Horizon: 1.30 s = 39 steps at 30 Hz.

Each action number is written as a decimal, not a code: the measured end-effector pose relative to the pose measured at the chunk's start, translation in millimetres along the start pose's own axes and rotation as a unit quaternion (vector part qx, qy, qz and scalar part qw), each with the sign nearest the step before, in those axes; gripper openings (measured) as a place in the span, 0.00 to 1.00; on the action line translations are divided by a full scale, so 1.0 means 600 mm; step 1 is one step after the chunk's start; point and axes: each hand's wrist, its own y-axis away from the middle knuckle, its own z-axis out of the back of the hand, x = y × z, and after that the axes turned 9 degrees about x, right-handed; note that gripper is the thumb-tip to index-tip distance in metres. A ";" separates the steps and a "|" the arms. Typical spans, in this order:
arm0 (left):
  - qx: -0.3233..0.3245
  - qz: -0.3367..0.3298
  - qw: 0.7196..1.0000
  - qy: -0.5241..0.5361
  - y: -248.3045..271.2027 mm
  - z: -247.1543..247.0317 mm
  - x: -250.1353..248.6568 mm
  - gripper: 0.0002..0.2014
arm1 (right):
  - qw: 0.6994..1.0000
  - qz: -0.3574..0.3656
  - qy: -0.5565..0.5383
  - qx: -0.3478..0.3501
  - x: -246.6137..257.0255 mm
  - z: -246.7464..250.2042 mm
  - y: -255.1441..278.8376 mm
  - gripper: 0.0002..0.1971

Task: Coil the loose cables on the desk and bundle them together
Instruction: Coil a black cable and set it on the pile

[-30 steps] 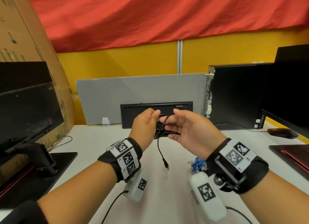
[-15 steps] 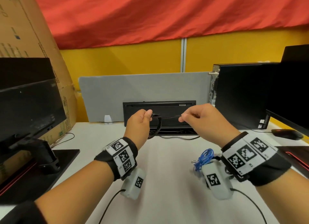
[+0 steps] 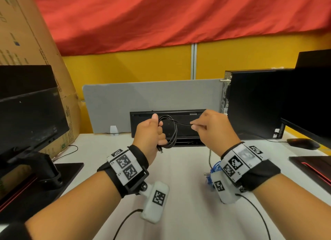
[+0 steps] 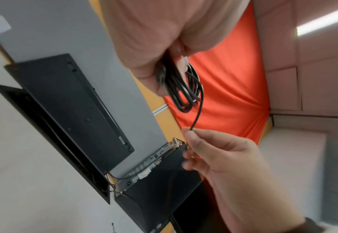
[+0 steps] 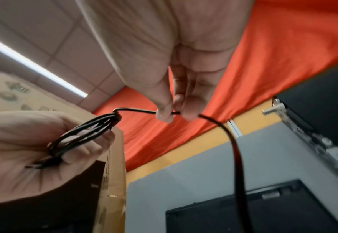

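**Two hands, one black cable nearly wound**

Both hands are raised above the white tabletop (image 3: 179, 177), in front of the black keyboard (image 3: 188, 130) propped at twelve o'clock. The left hand (image 3: 149, 134) clenches round a black cable (image 3: 172, 130) gathered into several loops, thumb up on top, so the turns cannot spring apart. The right hand (image 3: 213, 128) pinches the free run at three o'clock of the coil between thumb and fingertips (image 5: 165, 113), holding it taut, probably to lay the next turn cleanly.

The head view shows a small plug hanging below the left fist, and a blue cable (image 3: 215, 168) lying on the tabletop at five o'clock, partly hidden by the right wrist; I judge it is waiting to be bundled. The right wrist view alone shows the black cable's tail running on past the pinch and dropping downward. The left wrist view shows the loops stacked closely under the fingers.
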 end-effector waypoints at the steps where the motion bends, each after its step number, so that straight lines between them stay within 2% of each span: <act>1: 0.007 -0.004 1.000 0.020 0.003 -0.004 -0.001 0.18 | 1.000 -0.009 -0.030 -0.004 0.005 -0.004 0.001 0.08; 4: 0.027 -0.009 0.997 0.077 0.011 -0.015 -0.001 0.18 | 0.990 -0.029 -0.136 -0.002 0.021 -0.022 0.009 0.06; 6: 0.040 -0.011 0.995 0.093 0.014 -0.023 0.001 0.18 | 0.961 -0.060 -0.268 -0.004 0.034 -0.034 0.016 0.07; 9: 0.045 -0.020 0.996 0.078 0.018 -0.029 0.005 0.17 | 0.875 -0.109 -0.472 0.018 0.056 -0.044 0.023 0.09; 11: 0.039 -0.028 0.997 0.056 0.019 -0.028 0.006 0.16 | 0.822 -0.125 -0.555 0.037 0.070 -0.041 0.026 0.07; 14: 0.025 -0.040 0.999 0.008 0.019 -0.026 0.007 0.17 | 0.711 -0.162 -0.681 0.065 0.077 -0.028 0.032 0.09; 15: 0.019 -0.042 0.999 -0.007 0.019 -0.024 0.008 0.17 | 0.694 -0.161 -0.698 0.070 0.079 -0.025 0.034 0.10; 16: 0.013 -0.042 0.999 -0.020 0.020 -0.023 0.009 0.17 | 0.702 -0.156 -0.691 0.074 0.082 -0.022 0.037 0.09; 19: 0.008 -0.035 0.998 -0.056 0.022 -0.025 0.014 0.18 | 0.784 -0.134 -0.601 0.082 0.091 -0.023 0.046 0.07; 20: 0.005 -0.034 0.997 -0.066 0.023 -0.026 0.016 0.18 | 0.800 -0.137 -0.578 0.084 0.093 -0.024 0.047 0.08; 23: -0.003 -0.038 0.996 -0.087 0.022 -0.026 0.018 0.18 | 0.821 -0.150 -0.543 0.094 0.092 -0.027 0.047 0.12; 25: -0.005 -0.044 0.993 -0.106 0.021 -0.025 0.019 0.18 | 0.821 -0.148 -0.542 0.101 0.090 -0.026 0.047 0.10; 27: -0.006 -0.054 0.991 -0.126 0.020 -0.024 0.021 0.19 | 0.809 -0.140 -0.560 0.112 0.092 -0.023 0.048 0.08; 32: 0.004 -0.059 0.988 -0.141 0.018 -0.020 0.022 0.20 | 0.755 -0.119 -0.635 0.115 0.099 -0.017 0.050 0.09; 35: 0.031 -0.066 0.988 -0.136 0.020 -0.019 0.022 0.19 | 0.716 -0.136 -0.677 0.104 0.096 -0.016 0.047 0.10; 36: 0.030 -0.073 0.986 -0.149 0.020 -0.020 0.025 0.19 | 0.713 -0.137 -0.680 0.103 0.097 -0.017 0.047 0.10; 37: 0.023 -0.083 0.982 -0.169 0.020 -0.021 0.027 0.19 | 0.724 -0.139 -0.669 0.097 0.099 -0.018 0.047 0.11; 39: 0.010 -0.099 0.975 -0.196 0.020 -0.024 0.029 0.19 | 0.775 -0.148 -0.610 0.076 0.104 -0.022 0.046 0.18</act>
